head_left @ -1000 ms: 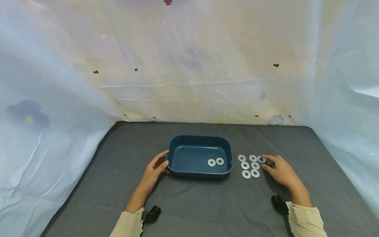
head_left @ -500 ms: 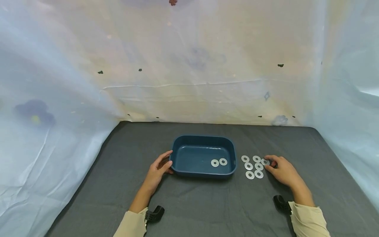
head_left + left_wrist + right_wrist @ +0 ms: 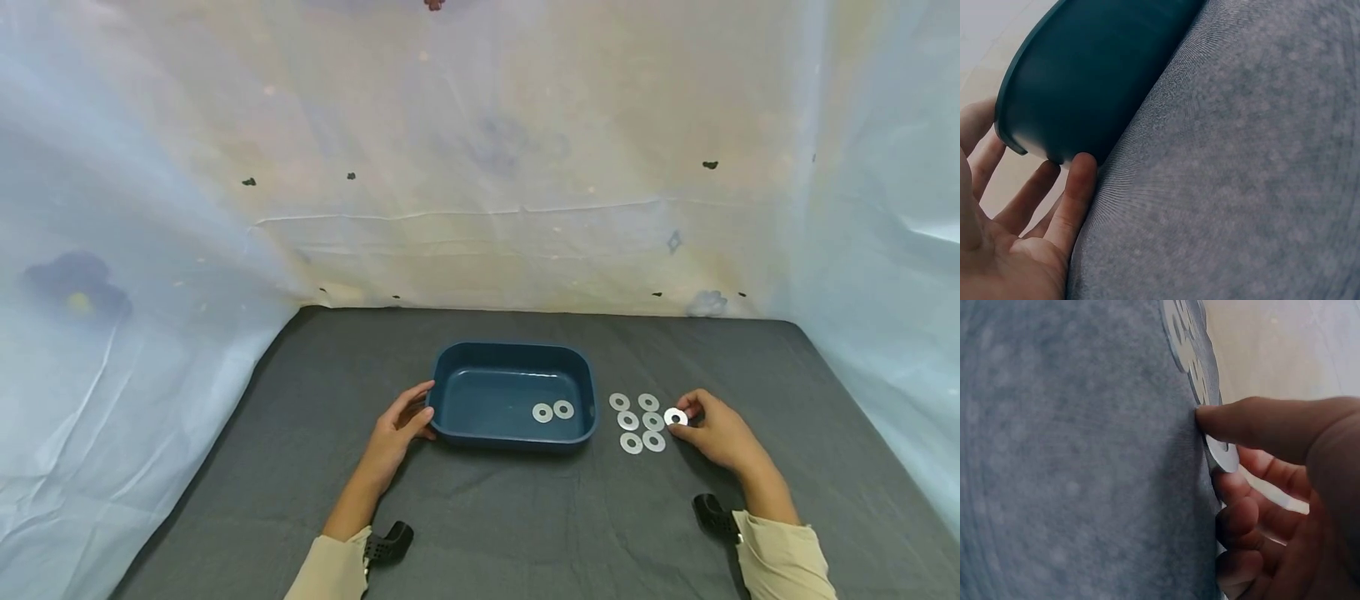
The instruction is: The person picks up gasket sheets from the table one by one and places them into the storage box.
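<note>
My right hand (image 3: 718, 432) pinches a flat metal washer (image 3: 676, 417) between thumb and fingers, its near edge tipped up off the cloth. In the right wrist view the thumb lies over this washer (image 3: 1222, 457) while the other fingers curl below. Just left of it, several more washers (image 3: 653, 422) lie flat in two columns. The fingertips of my left hand (image 3: 393, 432) touch the left wall of a dark blue rectangular tub (image 3: 480, 437), fingers spread and mostly straight. Inside the tub, two washers (image 3: 542, 412) lie side by side near the front right.
Dark grey cloth (image 3: 517, 525) covers the table. A pale patterned curtain (image 3: 480, 150) hangs behind it and along both sides. Black wrist mounts (image 3: 390, 543) stick out near both sleeves, low over the cloth.
The right-hand fingers have drawn the end washer slightly right, away from the others, and tilted it up. The left hand stays against the tub; the head view shifts slightly.
</note>
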### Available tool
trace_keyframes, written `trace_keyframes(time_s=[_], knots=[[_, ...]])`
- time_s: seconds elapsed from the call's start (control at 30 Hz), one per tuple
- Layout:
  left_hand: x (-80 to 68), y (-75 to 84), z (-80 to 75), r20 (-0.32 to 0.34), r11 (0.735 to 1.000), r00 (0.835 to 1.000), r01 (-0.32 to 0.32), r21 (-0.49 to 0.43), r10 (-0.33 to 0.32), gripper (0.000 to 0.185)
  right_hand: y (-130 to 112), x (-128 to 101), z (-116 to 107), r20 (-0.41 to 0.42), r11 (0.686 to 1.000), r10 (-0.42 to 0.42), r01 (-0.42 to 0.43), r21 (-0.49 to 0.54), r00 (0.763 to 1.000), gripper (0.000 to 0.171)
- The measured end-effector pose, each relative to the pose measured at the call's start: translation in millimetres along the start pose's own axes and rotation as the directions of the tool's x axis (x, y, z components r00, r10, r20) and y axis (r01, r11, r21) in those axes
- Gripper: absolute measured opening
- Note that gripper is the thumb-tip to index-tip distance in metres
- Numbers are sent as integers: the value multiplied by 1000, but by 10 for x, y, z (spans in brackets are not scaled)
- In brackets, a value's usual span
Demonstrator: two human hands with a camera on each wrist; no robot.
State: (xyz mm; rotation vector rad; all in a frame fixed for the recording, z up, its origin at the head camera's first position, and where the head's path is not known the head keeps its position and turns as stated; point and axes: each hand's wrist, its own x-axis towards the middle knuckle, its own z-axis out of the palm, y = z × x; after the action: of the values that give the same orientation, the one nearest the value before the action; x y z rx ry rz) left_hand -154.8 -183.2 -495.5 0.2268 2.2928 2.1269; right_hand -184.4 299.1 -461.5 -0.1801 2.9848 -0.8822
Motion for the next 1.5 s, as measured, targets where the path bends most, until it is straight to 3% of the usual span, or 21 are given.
trace_keyframes(time_s=[0.33, 0.53, 0.73, 1.07, 1.23, 1.5], knots=[[-20, -49, -11, 7, 1000, 1000, -11, 1, 11, 47, 31, -45, 27, 20, 1000, -11, 10, 22, 1000, 34], [-75, -117, -52, 11, 1000, 1000, -13, 3, 13, 48, 44, -74, 51, 98, 996, -27, 19, 82, 995, 39], [-54, -110, -39, 19, 1000, 1000, -21, -8, 21, 48, 76, -81, 20, 104, 998, -14, 8, 55, 995, 38], [-9, -71, -16, 19, 1000, 1000, -21, -21, 21, 48, 100, -108, -94, 77, 1000, 16, -16, -3, 997, 40], [10, -43, -12, 16, 1000, 1000, -23, -19, 23, 47, 82, -107, -162, 24, 1000, 25, -25, 7, 999, 43], [10, -15, -12, 16, 1000, 1000, -7, -14, 7, 47, 45, -87, -176, -72, 1000, -26, 25, -2, 997, 41]])
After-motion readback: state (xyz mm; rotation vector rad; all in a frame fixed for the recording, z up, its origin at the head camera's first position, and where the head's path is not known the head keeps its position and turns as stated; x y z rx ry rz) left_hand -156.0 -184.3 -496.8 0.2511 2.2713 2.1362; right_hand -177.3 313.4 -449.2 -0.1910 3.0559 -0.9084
